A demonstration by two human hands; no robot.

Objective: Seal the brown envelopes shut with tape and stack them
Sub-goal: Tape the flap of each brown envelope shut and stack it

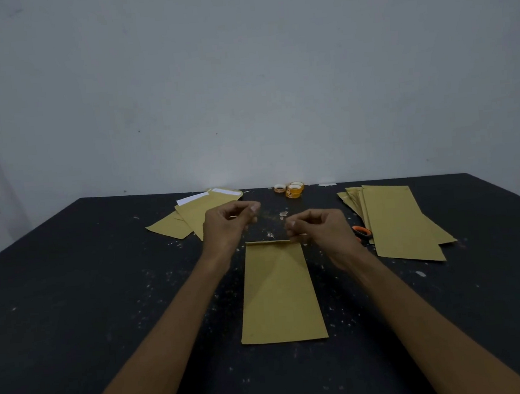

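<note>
Head view: both hands hover together over the far end of a brown envelope (280,291), which lies flat and lengthwise on a dark, speckled table (105,302), directly beneath and nearer than the grip. Its paper is plain tan and faintly creased, its flap folded over along the far edge right under the fingertips. The left hand (227,227) and the right hand (320,229) each have the thumb pressed against curled fingers, pinching the ends of a tape strip (270,222), so clear that it barely shows between them. Behind the left hand, partly hidden by it, lies a loose pile of envelopes (188,216), some showing white flap strips. Beyond the gap between the hands, near the table's far edge, sit small tape rolls (294,190). Just to the right of the right hand, orange-handled scissors (362,232) peek out, half hidden by it. Touching them on the outer side lies a fanned stack of envelopes (400,223).
</note>
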